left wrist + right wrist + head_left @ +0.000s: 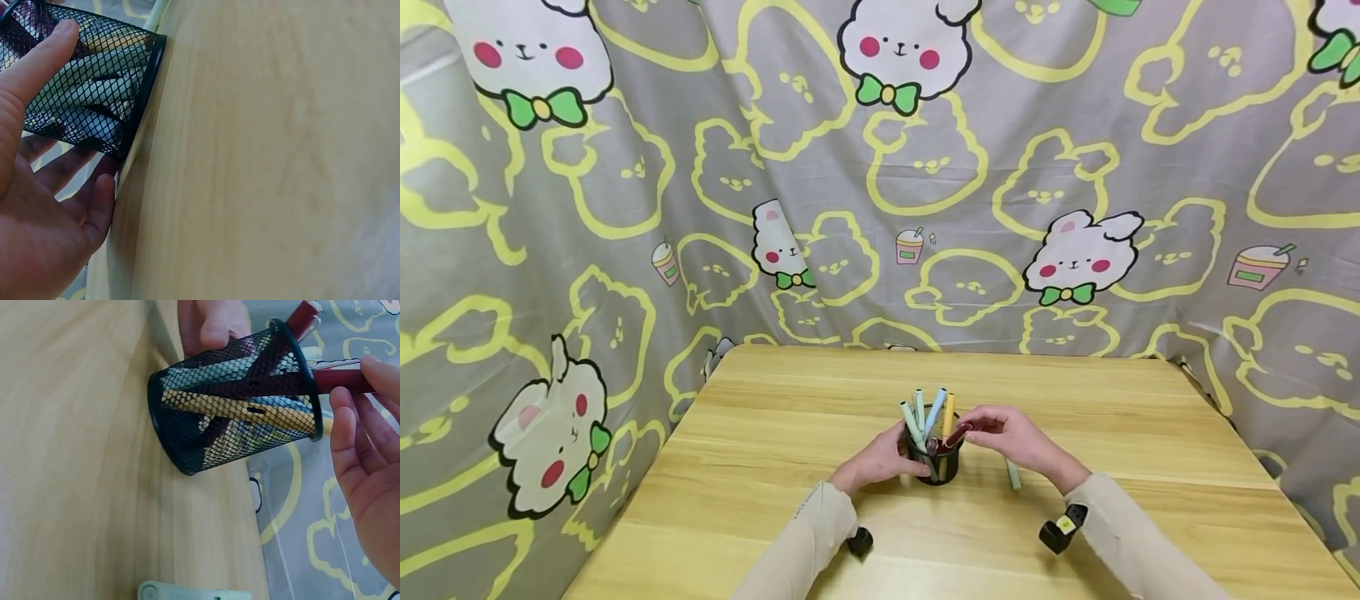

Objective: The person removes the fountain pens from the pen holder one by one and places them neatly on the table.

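Observation:
A black mesh pen cup [946, 472] stands upright on the table, holding several markers and pens. My left hand [880, 458] holds it from the left; in the left wrist view the thumb [53, 53] lies against the mesh [94, 69]. At the cup's right rim my right hand [1011, 437] pinches a dark red pen [344, 380] between thumb and fingers, and its lower part is inside the cup. Another dark red pen [302, 320] leans out of the rim. Pale green markers [913, 423], a light blue one [936, 410] and a yellow one [950, 410] stick up.
A pale green marker [194, 592] lies on the wooden table [775, 417], to the right of the cup and partly below my right hand. Behind the table hangs a grey curtain [850, 183] with cartoon prints. Dark wrist devices [1060, 532] sit at both sleeves.

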Available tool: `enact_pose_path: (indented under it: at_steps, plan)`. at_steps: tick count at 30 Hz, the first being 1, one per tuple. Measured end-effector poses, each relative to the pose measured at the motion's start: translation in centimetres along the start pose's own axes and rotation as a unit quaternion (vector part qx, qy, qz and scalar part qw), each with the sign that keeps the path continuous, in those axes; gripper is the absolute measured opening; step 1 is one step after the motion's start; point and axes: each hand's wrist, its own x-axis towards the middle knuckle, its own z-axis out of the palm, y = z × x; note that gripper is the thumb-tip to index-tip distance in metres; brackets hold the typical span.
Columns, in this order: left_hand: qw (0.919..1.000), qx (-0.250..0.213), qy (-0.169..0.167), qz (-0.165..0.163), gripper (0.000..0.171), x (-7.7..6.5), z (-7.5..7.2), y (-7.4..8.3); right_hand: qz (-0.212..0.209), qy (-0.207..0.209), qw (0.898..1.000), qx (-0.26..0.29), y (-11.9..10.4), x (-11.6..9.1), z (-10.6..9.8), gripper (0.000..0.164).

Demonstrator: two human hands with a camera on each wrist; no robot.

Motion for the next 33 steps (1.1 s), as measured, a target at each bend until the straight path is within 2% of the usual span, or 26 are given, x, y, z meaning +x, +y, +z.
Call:
enact_pose_path:
  at_steps: [4,15,21,25,33]
  plan:
    - [1.0000,0.001,0.001,-0.003,0.072,0.0,0.1,0.0,0.009,0.020,1.000,0.003,0.5,0.0,-0.3,0.025]
    - [0.9999,0.011,0.000,-0.002,0.073,-0.1,0.0,0.0,-0.022,0.063,0.998,0.018,0.0,0.1,-1.5,0.022]
    - [1.0000,0.002,0.001,-0.002,0.069,0.0,0.0,0.0,-0.027,0.090,0.995,0.034,-0.2,0.1,-2.3,0.026]
    - [1.0000,0.000,0.000,-0.008,0.073,0.0,0.0,-0.2,-0.034,0.109,0.993,0.042,-0.3,0.1,-2.8,0.026]
    - [0.9998,-0.006,-0.010,0.014,0.065,0.0,0.0,-0.1,-0.043,0.157,0.986,0.040,-1.1,0.2,-3.7,0.022]
